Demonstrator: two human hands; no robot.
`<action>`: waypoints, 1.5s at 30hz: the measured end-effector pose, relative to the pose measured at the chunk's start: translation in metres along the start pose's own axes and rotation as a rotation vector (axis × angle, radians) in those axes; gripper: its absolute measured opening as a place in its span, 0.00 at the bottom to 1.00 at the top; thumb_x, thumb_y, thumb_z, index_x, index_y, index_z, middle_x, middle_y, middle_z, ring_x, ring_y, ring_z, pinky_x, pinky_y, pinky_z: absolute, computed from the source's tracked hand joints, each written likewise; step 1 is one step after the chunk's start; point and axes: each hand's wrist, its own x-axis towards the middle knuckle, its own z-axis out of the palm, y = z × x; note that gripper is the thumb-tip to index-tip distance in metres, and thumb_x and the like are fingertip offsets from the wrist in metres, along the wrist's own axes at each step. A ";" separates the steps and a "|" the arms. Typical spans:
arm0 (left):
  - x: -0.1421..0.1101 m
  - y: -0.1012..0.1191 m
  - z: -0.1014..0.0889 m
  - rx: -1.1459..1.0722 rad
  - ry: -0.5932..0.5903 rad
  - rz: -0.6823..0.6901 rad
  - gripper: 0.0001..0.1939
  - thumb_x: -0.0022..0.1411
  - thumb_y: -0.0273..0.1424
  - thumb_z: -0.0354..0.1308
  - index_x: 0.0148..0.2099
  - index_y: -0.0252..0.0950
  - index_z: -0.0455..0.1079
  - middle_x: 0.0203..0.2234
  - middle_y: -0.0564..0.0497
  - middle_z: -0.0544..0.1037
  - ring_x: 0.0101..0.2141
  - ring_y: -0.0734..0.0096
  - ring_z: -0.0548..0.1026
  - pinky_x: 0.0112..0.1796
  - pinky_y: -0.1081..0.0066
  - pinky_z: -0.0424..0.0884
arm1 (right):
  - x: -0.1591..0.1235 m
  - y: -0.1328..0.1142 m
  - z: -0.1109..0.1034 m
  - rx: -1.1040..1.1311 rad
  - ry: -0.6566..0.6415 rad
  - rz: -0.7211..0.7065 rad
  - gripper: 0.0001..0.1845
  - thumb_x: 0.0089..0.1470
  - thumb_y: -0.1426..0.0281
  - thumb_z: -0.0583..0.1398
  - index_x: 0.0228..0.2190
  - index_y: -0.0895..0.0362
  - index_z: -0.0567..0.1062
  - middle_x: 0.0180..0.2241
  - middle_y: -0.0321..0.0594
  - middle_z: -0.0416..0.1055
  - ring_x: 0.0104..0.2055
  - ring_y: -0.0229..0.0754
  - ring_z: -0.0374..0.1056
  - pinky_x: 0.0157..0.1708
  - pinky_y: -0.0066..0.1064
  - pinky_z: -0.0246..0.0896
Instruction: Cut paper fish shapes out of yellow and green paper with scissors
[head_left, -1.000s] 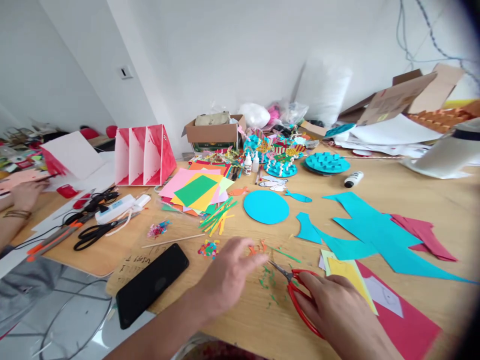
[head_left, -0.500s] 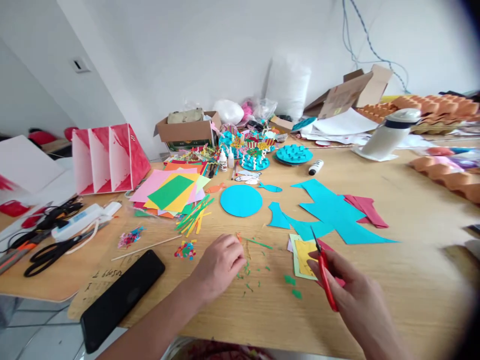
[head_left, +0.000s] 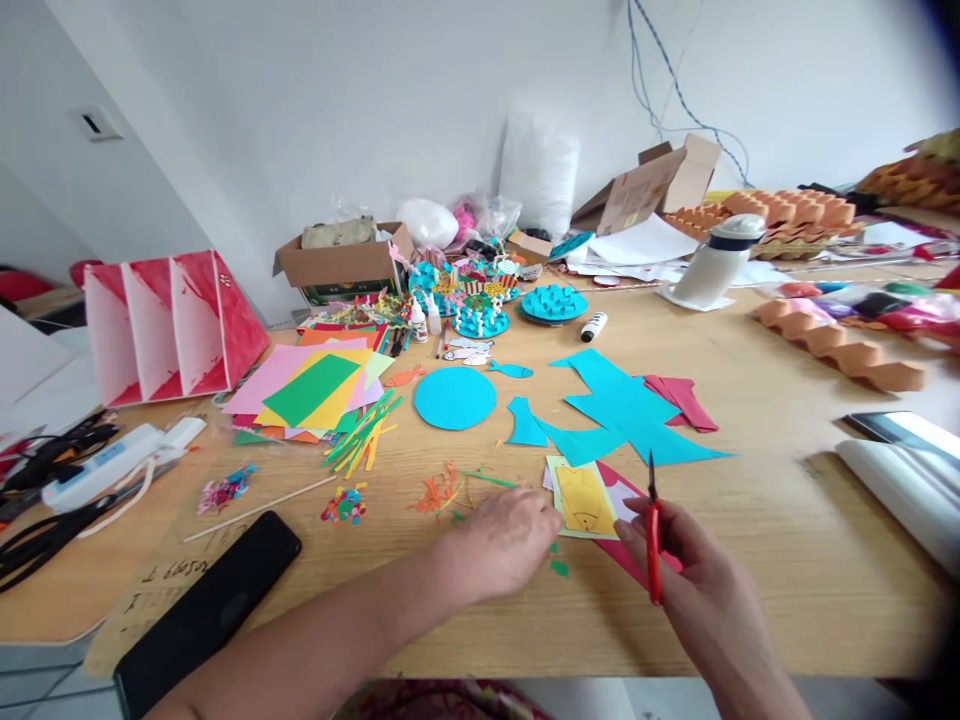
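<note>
My right hand (head_left: 694,565) holds red-handled scissors (head_left: 654,560), closed blades pointing away from me. Its fingertips reach the right edge of a paper stack with yellow paper (head_left: 583,495) on top, which bears a pencilled fish shape. Under the yellow lie pale green, lilac and crimson sheets. My left hand (head_left: 510,540) is closed, knuckles up, just left of that stack; its fingertips are hidden, so what they hold, if anything, does not show. Green paper scraps (head_left: 559,568) lie beside it. Orange paper shreds (head_left: 439,490) and a green strip (head_left: 487,478) are behind my left wrist.
A blue paper disc (head_left: 455,398) and blue offcuts (head_left: 622,405) lie beyond my hands. Coloured sheets (head_left: 311,390), paper strips (head_left: 364,435) and a black phone (head_left: 210,615) are to the left. A white bottle (head_left: 716,265) and egg trays (head_left: 836,345) stand right.
My view has swung right. My left hand has left the orange shreds and moved right to the paper stack. My right hand has turned the scissors upright and brought its fingertips to the stack.
</note>
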 end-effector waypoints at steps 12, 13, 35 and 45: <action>0.008 -0.004 0.009 -0.084 -0.059 -0.022 0.07 0.59 0.28 0.48 0.39 0.34 0.64 0.38 0.45 0.73 0.39 0.62 0.70 0.39 0.66 0.67 | 0.000 -0.002 0.002 -0.139 -0.039 -0.020 0.18 0.46 0.57 0.56 0.37 0.55 0.70 0.30 0.40 0.75 0.31 0.46 0.71 0.28 0.32 0.64; 0.008 -0.004 0.009 -0.082 -0.061 -0.020 0.07 0.59 0.27 0.48 0.39 0.34 0.64 0.38 0.45 0.73 0.39 0.62 0.70 0.39 0.67 0.67 | 0.000 -0.004 0.003 -0.153 -0.039 -0.036 0.17 0.46 0.57 0.56 0.36 0.55 0.70 0.29 0.39 0.74 0.31 0.46 0.71 0.27 0.31 0.64; 0.012 0.003 0.009 0.011 -0.022 0.036 0.08 0.56 0.22 0.47 0.32 0.33 0.66 0.28 0.47 0.73 0.33 0.65 0.71 0.31 0.71 0.65 | -0.005 0.000 0.007 -0.193 -0.020 -0.112 0.14 0.49 0.61 0.56 0.36 0.54 0.70 0.26 0.36 0.73 0.26 0.41 0.67 0.25 0.29 0.62; 0.012 0.007 0.004 0.023 -0.057 -0.021 0.09 0.57 0.21 0.46 0.34 0.33 0.67 0.29 0.46 0.73 0.32 0.64 0.71 0.30 0.70 0.66 | -0.006 0.000 0.006 -0.222 -0.036 -0.088 0.16 0.48 0.59 0.55 0.36 0.55 0.70 0.25 0.37 0.72 0.25 0.42 0.67 0.24 0.29 0.62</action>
